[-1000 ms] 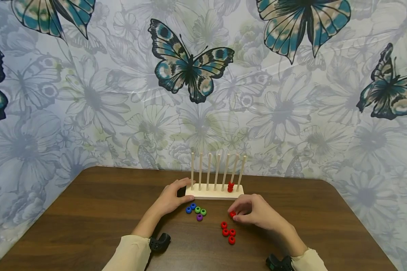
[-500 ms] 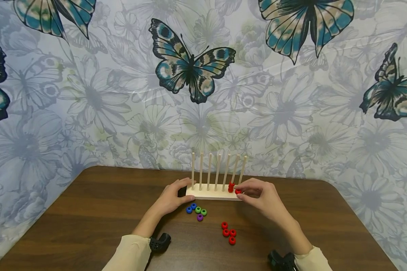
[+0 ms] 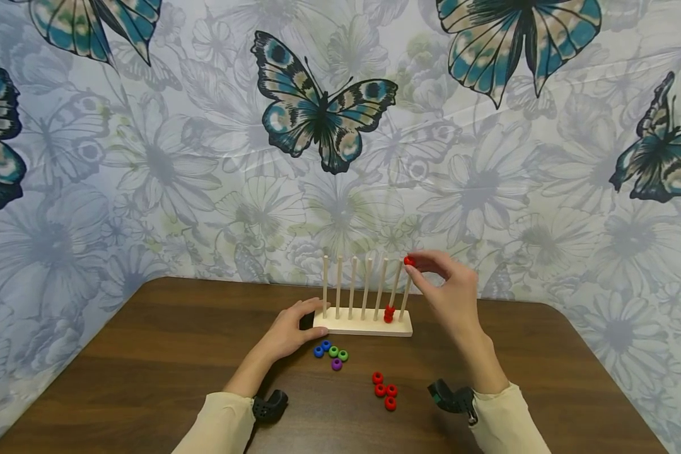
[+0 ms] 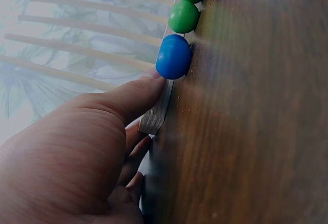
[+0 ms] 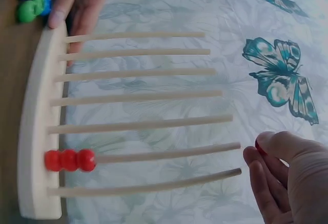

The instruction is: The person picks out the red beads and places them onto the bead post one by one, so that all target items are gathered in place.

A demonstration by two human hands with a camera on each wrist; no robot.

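My left hand [image 3: 288, 328] grips the left end of a pale wooden peg rack [image 3: 363, 325], thumb at the front and fingers behind. In the left wrist view the thumb tip lies close to a blue bead [image 4: 174, 57]. Raised at the right end, my right hand [image 3: 451, 287] pinches a red bead [image 3: 409, 260] level with the peg tops. The right wrist view has this bead, mostly hidden by the fingers, just off the tips of the two end pegs. Three red beads [image 5: 69, 160] are stacked low on the second peg from the right; the other pegs are bare.
On the brown table [image 3: 204, 353], in front of the rack, lie two blue beads, two green beads [image 3: 333, 351] and a purple bead [image 3: 337, 364]. Several loose red beads [image 3: 380, 390] form a group nearer me. A butterfly-print cloth [image 3: 329, 208] hangs behind the table.
The right hand has carried a red bead from the table, past the rack's right end, up to the peg tops. The left hand keeps its grip on the rack.
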